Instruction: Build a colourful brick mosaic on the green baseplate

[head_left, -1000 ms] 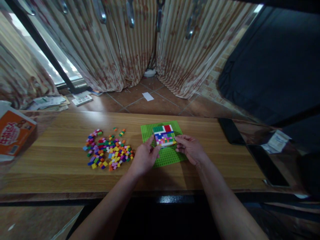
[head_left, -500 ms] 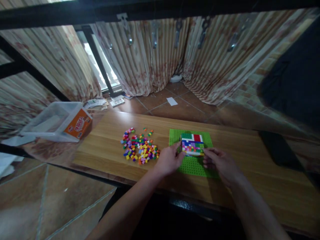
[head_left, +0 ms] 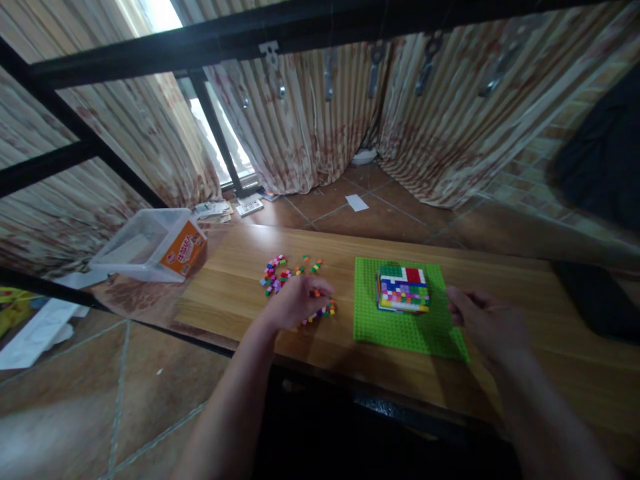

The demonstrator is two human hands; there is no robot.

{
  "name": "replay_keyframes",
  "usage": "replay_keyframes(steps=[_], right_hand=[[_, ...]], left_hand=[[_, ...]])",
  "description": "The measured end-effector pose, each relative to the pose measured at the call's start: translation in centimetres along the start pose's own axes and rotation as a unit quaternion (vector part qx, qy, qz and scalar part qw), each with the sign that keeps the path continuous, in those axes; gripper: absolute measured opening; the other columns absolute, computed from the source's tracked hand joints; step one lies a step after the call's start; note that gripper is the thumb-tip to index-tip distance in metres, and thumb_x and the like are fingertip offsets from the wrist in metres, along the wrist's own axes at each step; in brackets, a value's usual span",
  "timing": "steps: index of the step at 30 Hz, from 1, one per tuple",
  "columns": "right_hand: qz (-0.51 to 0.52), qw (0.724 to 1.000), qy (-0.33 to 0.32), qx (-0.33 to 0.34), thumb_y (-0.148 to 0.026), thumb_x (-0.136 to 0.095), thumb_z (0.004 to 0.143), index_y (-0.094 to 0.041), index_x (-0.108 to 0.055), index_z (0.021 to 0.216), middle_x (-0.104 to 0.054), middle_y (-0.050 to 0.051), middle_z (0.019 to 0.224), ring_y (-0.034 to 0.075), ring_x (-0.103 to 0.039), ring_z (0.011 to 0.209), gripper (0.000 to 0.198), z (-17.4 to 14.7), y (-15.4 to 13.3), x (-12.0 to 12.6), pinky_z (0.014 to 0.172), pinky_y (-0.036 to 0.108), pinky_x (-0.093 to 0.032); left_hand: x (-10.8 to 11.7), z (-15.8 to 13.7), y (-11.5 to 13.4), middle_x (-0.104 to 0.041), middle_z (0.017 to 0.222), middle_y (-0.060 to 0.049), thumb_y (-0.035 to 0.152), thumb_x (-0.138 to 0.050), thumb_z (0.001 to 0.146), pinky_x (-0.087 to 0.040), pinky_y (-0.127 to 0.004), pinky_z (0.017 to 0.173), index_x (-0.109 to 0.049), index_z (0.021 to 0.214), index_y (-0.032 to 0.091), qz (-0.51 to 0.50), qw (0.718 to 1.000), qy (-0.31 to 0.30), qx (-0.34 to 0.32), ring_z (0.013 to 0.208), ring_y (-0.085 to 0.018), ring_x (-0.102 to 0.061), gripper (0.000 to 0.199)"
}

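Over the pile of small toy bricks (head_left: pixel 274 275) is my left hand (head_left: pixel 295 303), its thumb and fingers apart and a few bricks showing between and beside them. Much of the pile lies hidden beneath it. A layered block of multicoloured bricks (head_left: pixel 404 290) stands on a green studded baseplate (head_left: pixel 367 320), with green, white and red on top and mixed small colours along the near part. Neither hand touches it. To the right of the baseplate, my right hand (head_left: pixel 485 323) is raised with its fingers curled in and pinched; what they hold, if anything, cannot be made out.
A clear plastic tub (head_left: pixel 140 247) with an orange label stands at the left of the wooden table (head_left: pixel 215 293). A dark flat object (head_left: pixel 595 300) lies at the right end. A black metal bar (head_left: pixel 320 27) with hanging clips crosses above, before striped curtains (head_left: pixel 310 133).
My left hand has let go of the brick block and moved left over the loose bricks. The right hand has drawn away to the right of the block. The view has shifted slightly.
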State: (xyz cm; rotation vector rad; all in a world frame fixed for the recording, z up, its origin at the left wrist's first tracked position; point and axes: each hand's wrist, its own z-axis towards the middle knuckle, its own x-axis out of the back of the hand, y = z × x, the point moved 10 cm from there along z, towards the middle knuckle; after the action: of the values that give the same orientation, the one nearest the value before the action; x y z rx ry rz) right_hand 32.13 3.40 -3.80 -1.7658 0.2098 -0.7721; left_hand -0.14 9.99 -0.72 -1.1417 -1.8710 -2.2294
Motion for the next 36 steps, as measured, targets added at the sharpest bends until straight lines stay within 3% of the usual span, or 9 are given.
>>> replay_keyframes(steps=[4,8,11,14,17,25,29,34,36], right_hand=[[0.035,0.998,0.023,0.037,-0.051,-0.069,0.066,-0.018,-0.067,0.072,-0.062,0.001,0.058,0.013,-0.053,0.049,0.033,-0.2,-1.1,0.1,0.048,0.026,-0.044],[-0.039,0.995,0.030,0.084,-0.052,-0.064,0.074,-0.018,-0.072,0.092,-0.070,0.006,0.075,0.018,-0.060,0.059,0.040,0.0,-1.6,-0.3,0.056,0.031,-0.048],[-0.125,0.980,0.004,0.157,-0.056,-0.058,0.082,-0.019,-0.068,0.119,-0.071,0.014,0.108,0.027,-0.068,0.084,0.053,-0.4,-2.6,-1.7,0.074,0.043,-0.054],[-0.158,0.949,-0.050,0.268,-0.057,-0.050,0.090,-0.021,-0.060,0.132,-0.059,0.016,0.136,0.035,-0.057,0.123,0.057,-1.6,-4.1,-4.1,0.101,0.054,-0.046],[-0.162,0.925,-0.093,0.330,-0.054,-0.044,0.095,-0.023,-0.058,0.134,-0.052,0.015,0.144,0.033,-0.045,0.137,0.052,-2.4,-4.7,-6.0,0.113,0.056,-0.036],[-0.135,0.925,-0.112,0.336,-0.048,-0.051,0.094,-0.023,-0.070,0.113,-0.061,0.013,0.123,0.029,-0.060,0.115,0.037,-3.0,-5.6,-6.2,0.103,0.050,-0.046],[-0.112,0.933,-0.121,0.319,-0.042,-0.053,0.094,-0.023,-0.073,0.099,-0.068,0.010,0.112,0.025,-0.064,0.106,0.029,-3.5,-5.9,-5.6,0.097,0.044,-0.048],[-0.030,0.956,-0.069,0.285,-0.039,-0.054,0.095,-0.023,-0.074,0.094,-0.072,0.008,0.100,0.022,-0.065,0.097,0.026,-3.4,-6.5,-3.3,0.091,0.039,-0.050],[0.021,0.952,-0.094,0.289,-0.038,-0.059,0.092,-0.024,-0.075,0.094,-0.073,0.006,0.097,0.021,-0.066,0.094,0.020,-4.2,-7.3,-3.1,0.087,0.037,-0.051]], left_hand=[[2.9,-1.3,-2.4,-0.071,0.076,-0.001,0.017,-0.068,0.073,-0.048,-0.025,0.067,-0.074,0.081,0.018,0.048,0.998,0.014,0.043,0.070,-0.015,-0.062,0.010],[1.2,-1.3,-2.0,-0.074,0.084,-0.002,0.014,-0.067,0.072,-0.048,-0.027,0.074,-0.076,0.083,0.021,0.185,0.981,-0.038,0.037,0.080,-0.018,-0.065,0.016],[0.2,-0.9,-1.5,-0.073,0.080,-0.002,0.014,-0.064,0.073,-0.045,-0.027,0.071,-0.074,0.076,0.021,0.270,0.960,-0.053,0.047,0.078,-0.019,-0.065,0.013],[-0.1,-0.7,-1.3,-0.072,0.077,-0.003,0.012,-0.061,0.075,-0.043,-0.026,0.069,-0.071,0.070,0.020,0.288,0.954,-0.061,0.051,0.075,-0.018,-0.064,0.014],[0.4,-0.8,-1.5,-0.071,0.077,-0.003,0.010,-0.057,0.077,-0.042,-0.025,0.067,-0.071,0.073,0.019,0.252,0.965,-0.051,0.049,0.073,-0.017,-0.064,0.017],[0.2,-0.3,0.6,-0.070,0.079,-0.004,0.028,-0.059,0.087,-0.050,-0.025,0.069,-0.070,0.085,0.015,-0.016,0.999,-0.029,-0.007,0.076,-0.016,-0.063,0.017],[-1.4,0.5,2.0,-0.071,0.082,-0.004,0.028,-0.061,0.086,-0.051,-0.026,0.071,-0.070,0.090,0.016,-0.086,0.996,-0.007,-0.016,0.076,-0.015,-0.063,0.015],[-4.3,1.3,3.2,-0.072,0.085,-0.003,0.027,-0.067,0.084,-0.053,-0.028,0.077,-0.069,0.092,0.017,-0.137,0.990,0.005,-0.016,0.080,-0.015,-0.065,0.013],[-5.2,1.5,3.5,-0.073,0.086,-0.004,0.029,-0.069,0.083,-0.054,-0.027,0.076,-0.070,0.091,0.017,-0.180,0.984,0.013,-0.010,0.080,-0.015,-0.066,0.014]])
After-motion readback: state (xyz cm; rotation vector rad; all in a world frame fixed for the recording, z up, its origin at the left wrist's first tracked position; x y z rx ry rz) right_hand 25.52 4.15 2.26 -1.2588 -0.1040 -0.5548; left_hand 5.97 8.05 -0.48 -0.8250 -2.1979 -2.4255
